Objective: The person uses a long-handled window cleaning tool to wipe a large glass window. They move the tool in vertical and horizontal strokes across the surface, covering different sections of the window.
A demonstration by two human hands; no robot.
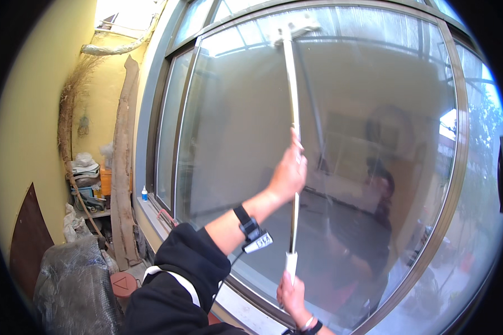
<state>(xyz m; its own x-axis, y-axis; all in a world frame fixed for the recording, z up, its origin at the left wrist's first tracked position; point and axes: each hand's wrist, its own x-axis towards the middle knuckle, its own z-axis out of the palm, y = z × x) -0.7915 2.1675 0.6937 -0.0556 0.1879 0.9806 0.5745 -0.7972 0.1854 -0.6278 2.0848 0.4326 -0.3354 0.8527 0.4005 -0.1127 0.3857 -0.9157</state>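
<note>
My left hand (pixel 287 173) grips the middle of a long metal pole (pixel 292 88), its arm stretched upward in a black sleeve. Lower down, my right hand (pixel 293 295) is closed around the pole's white handle end (pixel 291 264). At the top of the pole, a pale, blurred mop-like head (pixel 295 31) lies against the upper part of a large window pane (pixel 243 125). Wet streaks run down the glass near its top edge. The pane reflects the pole and a person. A strap and a small device with a cable sit on my left wrist.
Along the left wall stand a twig broom (pixel 69 104), a rough wooden plank (pixel 123 167) and a shelf of clutter (pixel 94 214). A bubble-wrapped object (pixel 73 284) is at lower left, beside a round reddish lid (pixel 123 284). A small bottle (pixel 144 194) rests on the window sill.
</note>
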